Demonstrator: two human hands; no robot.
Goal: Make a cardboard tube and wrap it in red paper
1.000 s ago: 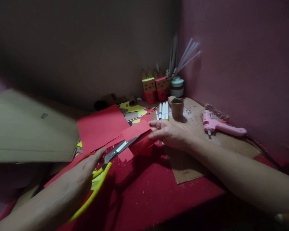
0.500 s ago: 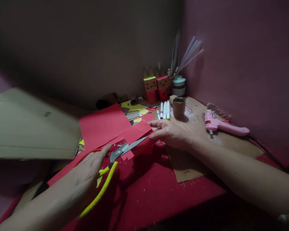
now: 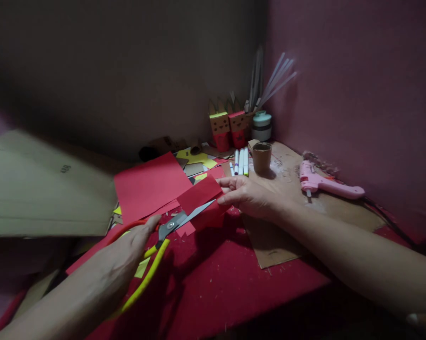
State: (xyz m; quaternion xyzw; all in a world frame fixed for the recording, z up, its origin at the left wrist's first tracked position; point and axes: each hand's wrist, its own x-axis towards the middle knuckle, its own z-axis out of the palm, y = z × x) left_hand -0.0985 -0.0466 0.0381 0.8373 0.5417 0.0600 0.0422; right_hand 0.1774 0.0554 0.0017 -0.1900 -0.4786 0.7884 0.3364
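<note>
The scissors point(image 3: 170, 225), with yellow and red handles, slanted away to the right, a grey blade crossing in front of the small, flat red paper piece point(image 3: 200, 193), raised and tilted.

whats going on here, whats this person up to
A person's left hand holds metal scissors with red and yellow handles, the visible blade slanting across red paper pinched in the right hand. The blade tip is close to that hand's grip; whether it is biting the paper is unclear. A larger flat red sheet lies behind the scissors. Toward the right, a pink plastic glue gun rests on flat brown cardboard.
</note>
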